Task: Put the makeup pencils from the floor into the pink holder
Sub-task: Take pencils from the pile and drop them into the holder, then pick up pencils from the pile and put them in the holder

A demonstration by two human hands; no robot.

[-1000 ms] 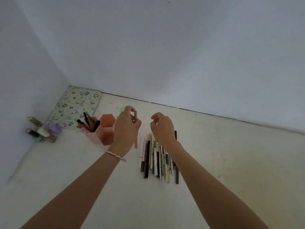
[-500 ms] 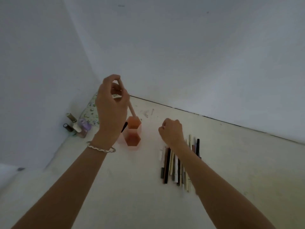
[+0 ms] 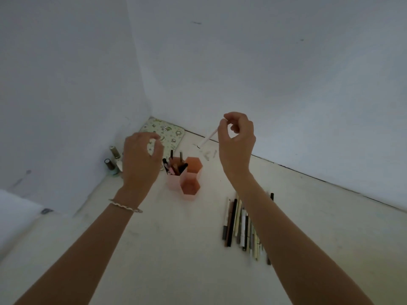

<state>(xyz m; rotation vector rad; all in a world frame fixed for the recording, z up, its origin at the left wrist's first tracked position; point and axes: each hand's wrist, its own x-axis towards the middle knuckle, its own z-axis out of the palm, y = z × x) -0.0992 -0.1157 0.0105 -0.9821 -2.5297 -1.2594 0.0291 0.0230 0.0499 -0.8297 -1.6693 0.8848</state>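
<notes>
The pink holder (image 3: 189,191) of three hexagonal cups stands on the floor near the room's corner. Its left cup holds several pencils; the other two cups look empty. My left hand (image 3: 141,160) hovers just left of the holder, fingers apart and curled, holding nothing. My right hand (image 3: 236,143) is raised to the right of and above the holder, pinching a white makeup pencil (image 3: 207,138) that slants down to the left. A row of several makeup pencils (image 3: 239,223) lies on the floor under my right forearm, which partly hides it.
A floral patterned pad (image 3: 169,133) lies in the corner behind the holder. Small nail polish bottles (image 3: 112,162) stand by the left wall, partly hidden by my left hand. White walls close in on the left and behind.
My left hand has let go of the pink pencil at the holder and opened. My right hand has risen from the row on the floor with a white pencil pinched in it.
</notes>
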